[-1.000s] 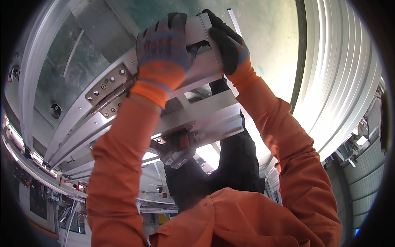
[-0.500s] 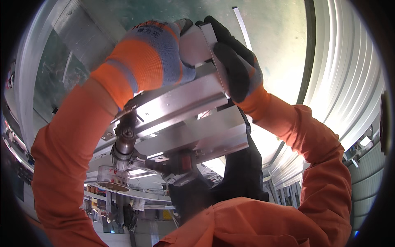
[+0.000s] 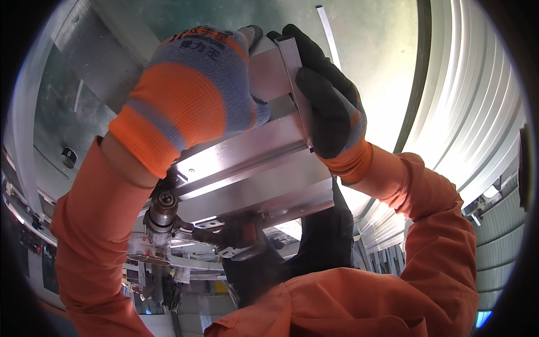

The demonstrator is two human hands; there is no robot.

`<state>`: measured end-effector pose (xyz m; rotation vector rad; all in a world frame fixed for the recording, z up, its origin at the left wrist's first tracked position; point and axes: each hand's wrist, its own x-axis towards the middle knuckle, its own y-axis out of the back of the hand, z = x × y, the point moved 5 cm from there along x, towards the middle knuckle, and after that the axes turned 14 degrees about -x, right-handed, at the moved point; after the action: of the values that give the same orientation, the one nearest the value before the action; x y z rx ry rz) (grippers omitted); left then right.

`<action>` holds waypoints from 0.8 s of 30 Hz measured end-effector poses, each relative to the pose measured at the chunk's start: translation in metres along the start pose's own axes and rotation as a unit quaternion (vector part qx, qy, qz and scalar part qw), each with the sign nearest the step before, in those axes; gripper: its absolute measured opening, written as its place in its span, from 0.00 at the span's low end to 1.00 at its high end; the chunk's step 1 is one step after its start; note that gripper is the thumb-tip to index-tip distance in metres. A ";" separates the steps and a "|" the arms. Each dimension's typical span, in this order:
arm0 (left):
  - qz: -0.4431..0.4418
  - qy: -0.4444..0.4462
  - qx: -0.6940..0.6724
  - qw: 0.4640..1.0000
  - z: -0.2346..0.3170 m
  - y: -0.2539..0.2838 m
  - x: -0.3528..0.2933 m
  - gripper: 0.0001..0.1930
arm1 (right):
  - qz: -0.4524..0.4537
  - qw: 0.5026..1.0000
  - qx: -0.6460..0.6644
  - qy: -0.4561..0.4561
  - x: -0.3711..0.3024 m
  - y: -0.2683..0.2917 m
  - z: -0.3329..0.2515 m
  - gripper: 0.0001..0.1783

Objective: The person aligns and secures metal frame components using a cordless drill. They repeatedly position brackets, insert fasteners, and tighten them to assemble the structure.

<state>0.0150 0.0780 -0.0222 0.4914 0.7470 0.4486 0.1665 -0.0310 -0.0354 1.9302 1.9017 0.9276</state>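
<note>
A green surface point(image 3: 370, 33) spreads behind everything, with a bank of long pale metal profiles point(image 3: 466, 90) curving down the right side. In the middle lies the metal frame point(image 3: 241, 174), the piece being worked on, its parallel rails running slantwise below the hands. The gloved left hand point(image 3: 196, 90) lies over its upper part; most of the fingers are hidden behind the glove's back, so I cannot tell whether they pinch or just rest. The right hand point(image 3: 328, 106) is cupped at the frame's right end, fingers pressed side by side, thumb apart from them; whether they grip is not clear. A drill point(image 3: 163, 216) sits near the left wrist, in neither hand. Between the hands a narrow end strip point(image 3: 295, 87) crosses the frame's end. The step in hand looks like steadying or lining up that end; the next move, as I judge it, calls for even pressure from both sides, keeping the strip square to the rails
</note>
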 end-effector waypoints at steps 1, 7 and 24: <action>0.009 -0.010 -0.020 1.000 0.002 0.004 0.000 0.32 | -0.001 1.000 0.011 -0.002 0.002 -0.001 0.002 0.13; -0.146 0.128 0.043 0.980 -0.001 0.003 0.012 0.32 | -0.003 0.997 0.024 -0.073 0.008 0.001 -0.006 0.21; -0.058 0.097 0.041 0.993 -0.007 -0.003 0.008 0.27 | -0.083 0.865 0.340 -0.359 0.002 -0.008 0.000 0.27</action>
<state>0.0158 0.0818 -0.0324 0.4814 0.9800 0.3607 0.1599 -0.0283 -0.0400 1.9618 1.9592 -0.5634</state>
